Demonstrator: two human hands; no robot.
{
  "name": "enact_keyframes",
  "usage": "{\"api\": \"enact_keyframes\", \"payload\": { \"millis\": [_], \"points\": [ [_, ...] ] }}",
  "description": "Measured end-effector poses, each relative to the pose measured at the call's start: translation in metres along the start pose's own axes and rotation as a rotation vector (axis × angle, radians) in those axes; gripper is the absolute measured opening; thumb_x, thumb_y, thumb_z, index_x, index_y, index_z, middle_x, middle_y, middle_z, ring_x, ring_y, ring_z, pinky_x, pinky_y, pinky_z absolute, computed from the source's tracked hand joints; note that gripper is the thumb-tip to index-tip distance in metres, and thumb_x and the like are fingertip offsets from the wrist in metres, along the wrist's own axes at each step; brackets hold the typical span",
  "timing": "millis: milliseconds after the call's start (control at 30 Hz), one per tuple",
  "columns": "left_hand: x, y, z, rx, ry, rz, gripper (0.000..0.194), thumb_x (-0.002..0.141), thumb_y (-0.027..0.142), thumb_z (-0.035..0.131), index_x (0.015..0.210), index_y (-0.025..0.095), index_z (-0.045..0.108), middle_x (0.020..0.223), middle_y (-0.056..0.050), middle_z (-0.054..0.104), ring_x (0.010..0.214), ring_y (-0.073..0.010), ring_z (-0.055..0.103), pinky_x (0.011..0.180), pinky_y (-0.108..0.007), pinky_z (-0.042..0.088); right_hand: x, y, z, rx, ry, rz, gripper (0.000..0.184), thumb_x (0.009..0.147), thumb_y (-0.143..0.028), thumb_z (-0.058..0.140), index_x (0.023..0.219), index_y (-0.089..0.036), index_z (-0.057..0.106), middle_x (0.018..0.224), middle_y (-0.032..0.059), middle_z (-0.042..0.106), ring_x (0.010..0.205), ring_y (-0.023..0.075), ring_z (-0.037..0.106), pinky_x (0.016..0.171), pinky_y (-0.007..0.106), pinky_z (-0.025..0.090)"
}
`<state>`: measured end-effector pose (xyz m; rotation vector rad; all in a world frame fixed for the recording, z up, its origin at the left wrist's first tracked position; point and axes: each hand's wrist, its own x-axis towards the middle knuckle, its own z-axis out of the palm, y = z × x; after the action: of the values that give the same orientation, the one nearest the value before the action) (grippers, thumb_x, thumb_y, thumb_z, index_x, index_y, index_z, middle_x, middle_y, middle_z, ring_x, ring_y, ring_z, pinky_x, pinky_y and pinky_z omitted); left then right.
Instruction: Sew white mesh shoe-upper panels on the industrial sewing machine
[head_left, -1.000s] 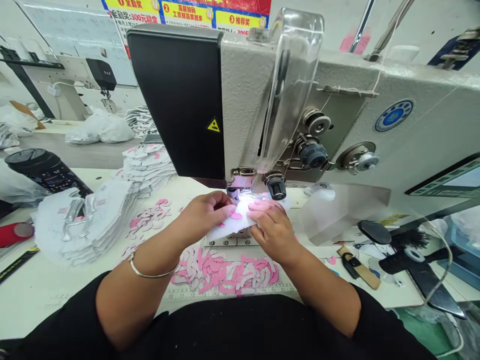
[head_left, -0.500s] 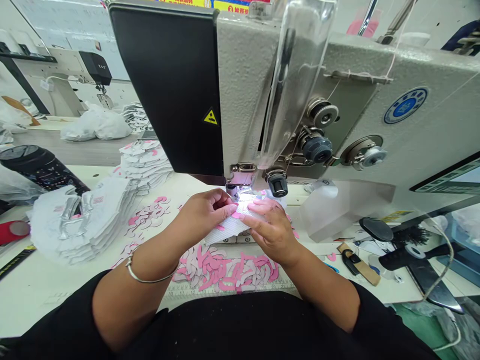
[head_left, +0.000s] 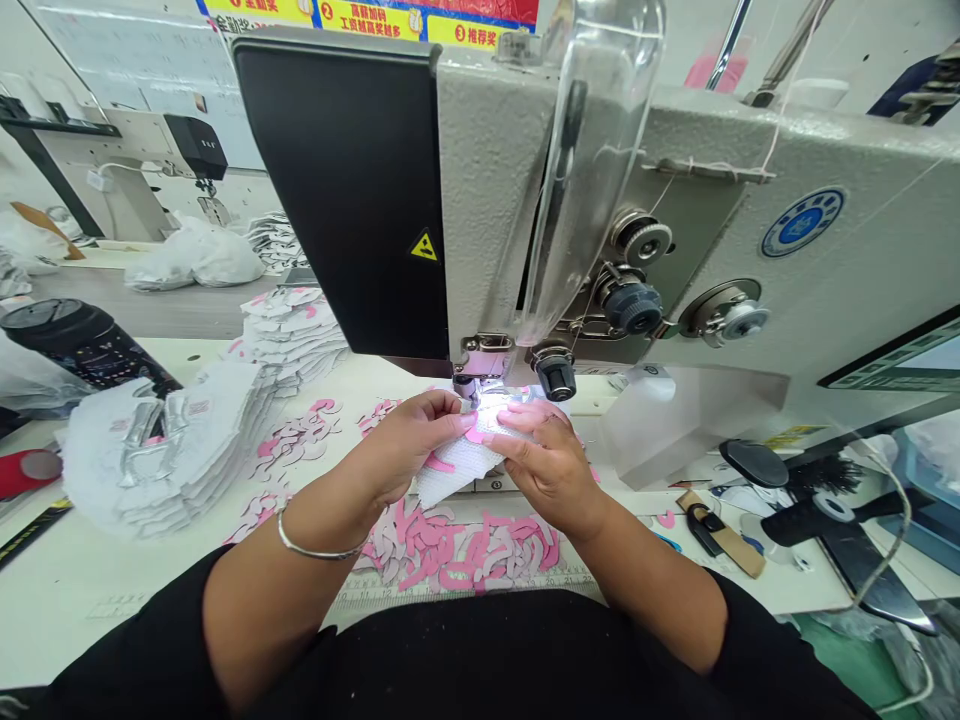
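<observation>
A white textured fabric piece [head_left: 454,472] with pink curved patches lies under the lit needle area of a sewing machine [head_left: 487,200]. My left hand [head_left: 405,440] pinches its left edge between thumb and fingers, close to the presser foot [head_left: 489,392]. On the other side my right hand [head_left: 553,455] grips the same piece, its fingers bent over the upper surface near a pink patch. Part of the fabric is hidden under my fingers and the machine head. Just in front lies a heap of pink and pale curved cut pieces [head_left: 457,550].
Stacks of white fabric pieces [head_left: 165,450] stand at the left, with a black bottle [head_left: 82,335] behind. More pink scraps [head_left: 300,435] lie beside them. A ruler strip [head_left: 375,598] runs along the front edge. At the right are a translucent guard [head_left: 667,420] and scissors-like black-handled tools [head_left: 817,520].
The fabric piece has turned a little, and more of its lower left corner with a pink strip shows. Both hands keep hold. The camera view has tilted slightly upward.
</observation>
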<state>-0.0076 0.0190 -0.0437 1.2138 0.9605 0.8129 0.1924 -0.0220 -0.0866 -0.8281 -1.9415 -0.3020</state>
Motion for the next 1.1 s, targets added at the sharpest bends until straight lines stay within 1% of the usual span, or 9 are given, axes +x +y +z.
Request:
{"api": "enact_keyframes", "payload": {
  "millis": [100, 200, 300, 367, 500, 667, 867, 1000, 1100],
  "points": [
    [0.002, 0.001, 0.002, -0.039, -0.01, -0.041, 0.027, 0.072, 0.035, 0.077, 0.074, 0.019, 0.056, 0.063, 0.003, 0.055, 0.052, -0.009, 0.051, 0.049, -0.022, 0.04, 0.003, 0.002, -0.003, 0.03, -0.034, 0.029, 0.028, 0.092, -0.014, 0.056, 0.109, -0.032, 0.07, 0.109, 0.0024, 0.069, 0.112, 0.0201, 0.063, 0.103, 0.046, 0.047],
    [0.005, 0.001, 0.004, -0.078, 0.0, -0.07, 0.023, 0.071, 0.033, 0.077, 0.076, 0.018, 0.06, 0.065, 0.001, 0.06, 0.055, -0.0118, 0.057, 0.052, -0.025, 0.044, 0.005, 0.005, -0.005, 0.054, -0.076, 0.068, 0.031, 0.093, -0.013, 0.054, 0.108, -0.033, 0.07, 0.11, 0.0016, 0.069, 0.11, 0.0193, 0.064, 0.103, 0.045, 0.045],
    [0.007, -0.001, 0.006, -0.104, 0.018, -0.063, 0.021, 0.071, 0.03, 0.076, 0.082, 0.017, 0.064, 0.069, -0.001, 0.064, 0.059, -0.0147, 0.061, 0.055, -0.027, 0.048, 0.006, 0.009, -0.006, 0.08, -0.101, 0.094, 0.03, 0.092, -0.012, 0.054, 0.106, -0.033, 0.072, 0.111, 0.0011, 0.069, 0.109, 0.0192, 0.064, 0.103, 0.044, 0.045],
    [0.007, -0.001, 0.009, -0.124, 0.033, -0.052, 0.02, 0.071, 0.029, 0.076, 0.082, 0.017, 0.065, 0.07, -0.002, 0.066, 0.06, -0.0155, 0.063, 0.055, -0.027, 0.049, 0.007, 0.012, -0.007, 0.102, -0.116, 0.107, 0.03, 0.092, -0.012, 0.054, 0.106, -0.032, 0.072, 0.111, 0.0013, 0.069, 0.109, 0.0197, 0.063, 0.104, 0.045, 0.045],
    [0.007, 0.0, 0.013, -0.168, 0.051, -0.027, 0.02, 0.07, 0.028, 0.076, 0.085, 0.017, 0.068, 0.074, -0.004, 0.068, 0.065, -0.0179, 0.066, 0.059, -0.029, 0.052, 0.01, 0.016, -0.008, 0.155, -0.184, 0.146, 0.031, 0.092, -0.013, 0.053, 0.106, -0.033, 0.073, 0.11, 0.0013, 0.069, 0.109, 0.0209, 0.061, 0.101, 0.046, 0.047],
    [0.007, 0.001, 0.015, -0.191, 0.048, -0.023, 0.022, 0.071, 0.028, 0.075, 0.089, 0.017, 0.07, 0.079, -0.006, 0.069, 0.069, -0.0201, 0.066, 0.06, -0.032, 0.054, 0.014, 0.019, -0.01, 0.196, -0.234, 0.213, 0.029, 0.094, -0.015, 0.052, 0.103, -0.032, 0.074, 0.107, 0.0023, 0.069, 0.109, 0.0213, 0.06, 0.099, 0.045, 0.047],
    [0.007, 0.001, 0.015, -0.172, 0.075, -0.005, 0.016, 0.069, 0.022, 0.072, 0.084, 0.017, 0.069, 0.075, -0.004, 0.068, 0.066, -0.0183, 0.064, 0.059, -0.029, 0.051, 0.015, 0.022, -0.01, 0.213, -0.25, 0.217, 0.027, 0.096, -0.021, 0.051, 0.102, -0.033, 0.075, 0.103, 0.0031, 0.068, 0.109, 0.0214, 0.059, 0.098, 0.045, 0.047],
    [0.004, -0.002, 0.018, -0.113, 0.101, 0.001, 0.022, 0.07, 0.026, 0.07, 0.091, 0.019, 0.068, 0.077, -0.004, 0.069, 0.066, -0.0193, 0.064, 0.057, -0.028, 0.048, 0.017, 0.025, -0.011, 0.234, -0.249, 0.205, 0.024, 0.098, -0.026, 0.052, 0.104, -0.033, 0.074, 0.101, 0.0022, 0.069, 0.106, 0.0204, 0.06, 0.097, 0.043, 0.047],
    [0.002, -0.006, 0.018, -0.036, 0.138, 0.005, 0.027, 0.071, 0.031, 0.07, 0.096, 0.019, 0.066, 0.075, -0.004, 0.067, 0.062, -0.0189, 0.062, 0.052, -0.027, 0.044, 0.018, 0.029, -0.012, 0.232, -0.269, 0.199, 0.024, 0.098, -0.027, 0.051, 0.103, -0.032, 0.074, 0.101, 0.0027, 0.069, 0.104, 0.0198, 0.061, 0.095, 0.042, 0.047]
  ]
}}
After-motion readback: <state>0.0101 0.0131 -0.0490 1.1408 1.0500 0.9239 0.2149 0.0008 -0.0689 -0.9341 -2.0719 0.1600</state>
